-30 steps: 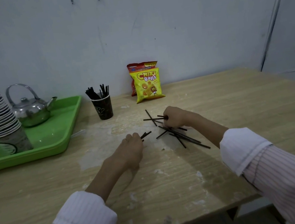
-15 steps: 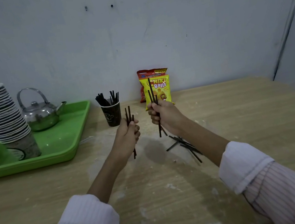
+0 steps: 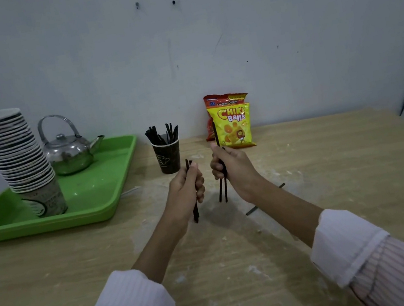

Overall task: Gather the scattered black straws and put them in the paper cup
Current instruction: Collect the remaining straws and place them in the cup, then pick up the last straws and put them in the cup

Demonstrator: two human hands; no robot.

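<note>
My left hand (image 3: 187, 188) is closed around a few black straws (image 3: 195, 212) held upright above the table. My right hand (image 3: 232, 167) grips another small bunch of black straws (image 3: 223, 192), also upright, a hand's width to the right. The dark paper cup (image 3: 168, 157) stands just behind both hands, with several black straws (image 3: 163, 134) sticking out of it. Behind my right forearm, ends of loose black straws (image 3: 252, 210) lie on the table; most of them are hidden by the arm.
A green tray (image 3: 101, 196) at the left holds a tall stack of paper cups (image 3: 16, 157) and a metal kettle (image 3: 69, 151). Two snack bags (image 3: 230, 124) lean against the wall behind the cup. The wooden table (image 3: 358, 166) extends to the right.
Both hands lifted from the table, each carrying straws picked from the scattered pile. They now hold the straws upright nearer the cup. The view has tilted and moved closer.
</note>
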